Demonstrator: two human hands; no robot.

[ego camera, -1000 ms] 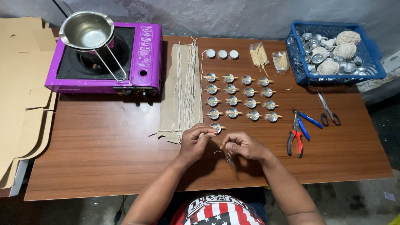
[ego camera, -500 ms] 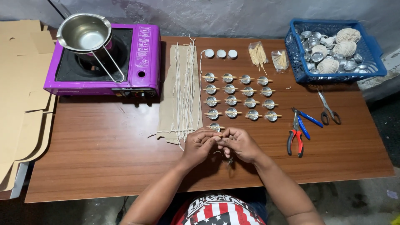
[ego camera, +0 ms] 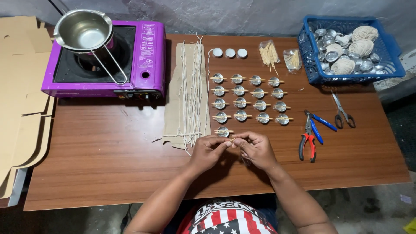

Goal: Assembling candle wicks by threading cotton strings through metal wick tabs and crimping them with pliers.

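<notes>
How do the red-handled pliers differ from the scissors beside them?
The red pliers have thick red and black grips; the scissors have thin dark loop handles. The pliers lie nearer the hands, the scissors farther back, just below the blue basket. The pliers' tip touches the blue pliers; the scissors lie alone. Both lie flat on the table, handles spread.

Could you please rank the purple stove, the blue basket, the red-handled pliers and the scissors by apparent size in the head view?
1. purple stove
2. blue basket
3. red-handled pliers and scissors: too alike to rank.
</notes>
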